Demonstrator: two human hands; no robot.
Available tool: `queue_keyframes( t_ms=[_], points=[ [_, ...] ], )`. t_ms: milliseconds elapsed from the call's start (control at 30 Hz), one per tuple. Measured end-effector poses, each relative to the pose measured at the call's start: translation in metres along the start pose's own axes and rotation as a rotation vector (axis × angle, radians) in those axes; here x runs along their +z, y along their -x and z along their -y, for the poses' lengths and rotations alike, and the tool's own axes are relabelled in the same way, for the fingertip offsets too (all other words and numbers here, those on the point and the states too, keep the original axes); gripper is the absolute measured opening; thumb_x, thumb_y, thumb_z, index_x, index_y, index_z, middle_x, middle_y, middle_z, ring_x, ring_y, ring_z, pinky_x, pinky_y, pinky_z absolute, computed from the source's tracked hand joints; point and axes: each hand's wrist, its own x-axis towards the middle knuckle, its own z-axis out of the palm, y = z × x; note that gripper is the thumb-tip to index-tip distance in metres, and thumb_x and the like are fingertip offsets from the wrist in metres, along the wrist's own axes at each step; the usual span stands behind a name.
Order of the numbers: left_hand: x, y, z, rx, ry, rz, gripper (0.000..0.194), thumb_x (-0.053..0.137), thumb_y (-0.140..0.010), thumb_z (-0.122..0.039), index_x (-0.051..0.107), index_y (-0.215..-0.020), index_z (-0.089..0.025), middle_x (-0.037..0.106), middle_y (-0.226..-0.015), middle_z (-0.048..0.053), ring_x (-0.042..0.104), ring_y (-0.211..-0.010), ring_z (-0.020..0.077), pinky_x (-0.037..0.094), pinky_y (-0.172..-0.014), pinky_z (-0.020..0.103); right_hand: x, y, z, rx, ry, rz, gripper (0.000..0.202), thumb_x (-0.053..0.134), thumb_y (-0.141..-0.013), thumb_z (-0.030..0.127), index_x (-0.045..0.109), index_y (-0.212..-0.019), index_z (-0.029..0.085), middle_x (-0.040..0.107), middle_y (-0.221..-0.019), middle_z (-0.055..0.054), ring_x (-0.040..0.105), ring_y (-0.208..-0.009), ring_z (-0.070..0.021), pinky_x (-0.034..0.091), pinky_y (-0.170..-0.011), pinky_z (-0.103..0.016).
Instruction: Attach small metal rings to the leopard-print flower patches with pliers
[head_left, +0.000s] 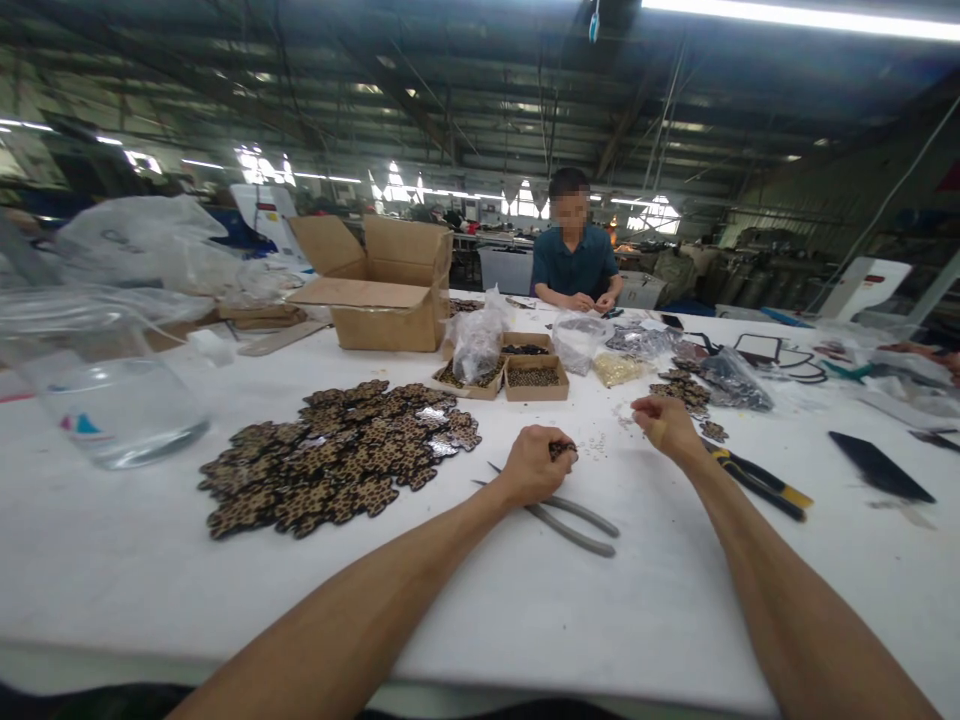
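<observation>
My left hand (536, 463) is closed around a small leopard-print piece (562, 450), only partly visible between the fingers. Beneath that wrist lie grey-handled pliers (574, 522). To the right, my right hand (666, 422) hovers over the table with thumb and fingertips pinched together; whatever is between them is too small to name. Tiny pale bits (596, 445) are scattered on the white tabletop between my hands. A wide, overlapping pile of leopard-print pieces (337, 450) spreads out left of my left hand. Yellow-and-black pliers (757, 482) rest beside my right wrist.
Small cardboard trays (536, 380) of metal bits stand ahead, near an open carton (390, 315). A clear water jug (112, 400) is at the left. Plastic bags (645, 340) and more leopard-print pieces (681, 390) lie at the right, with a black flat object (879, 466). A co-worker (576, 255) sits opposite.
</observation>
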Motion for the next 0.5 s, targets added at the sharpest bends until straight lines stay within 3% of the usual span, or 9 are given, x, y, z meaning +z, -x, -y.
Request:
queue_keyframes(
  t_ms=[67, 167, 500],
  points=[
    [0.001, -0.002, 0.005, -0.046, 0.022, -0.018, 0.020, 0.062, -0.080, -0.026, 0.076, -0.088, -0.015, 0.072, -0.069, 0.004, 0.066, -0.068, 0.0163, 0.050, -0.066, 0.025, -0.009, -0.007, -0.021, -0.005, 0.149, -0.049, 0.041, 0.053, -0.085, 0.029, 0.069, -0.116, 0.007, 0.071, -0.102, -0.018, 0.065, -0.088, -0.0269, 0.049, -0.085, -0.040],
    [0.001, -0.004, 0.009, -0.081, 0.033, -0.043, 0.020, 0.061, -0.080, -0.028, 0.075, -0.087, -0.015, 0.072, -0.068, 0.004, 0.067, -0.067, 0.0165, 0.051, -0.065, 0.026, -0.014, -0.009, -0.039, -0.019, 0.270, -0.017, 0.040, 0.056, -0.083, 0.024, 0.072, -0.116, 0.009, 0.070, -0.104, -0.020, 0.062, -0.099, -0.0313, 0.044, -0.092, -0.041],
    [-0.004, -0.009, 0.012, -0.124, 0.019, -0.074, 0.019, 0.061, -0.080, -0.027, 0.075, -0.085, -0.014, 0.073, -0.071, 0.004, 0.067, -0.070, 0.0157, 0.052, -0.071, 0.025, 0.001, -0.013, -0.042, -0.067, 0.506, 0.052, 0.039, 0.052, -0.090, 0.028, 0.069, -0.123, 0.018, 0.067, -0.110, -0.015, 0.059, -0.103, -0.0273, 0.041, -0.091, -0.033]
  ],
)
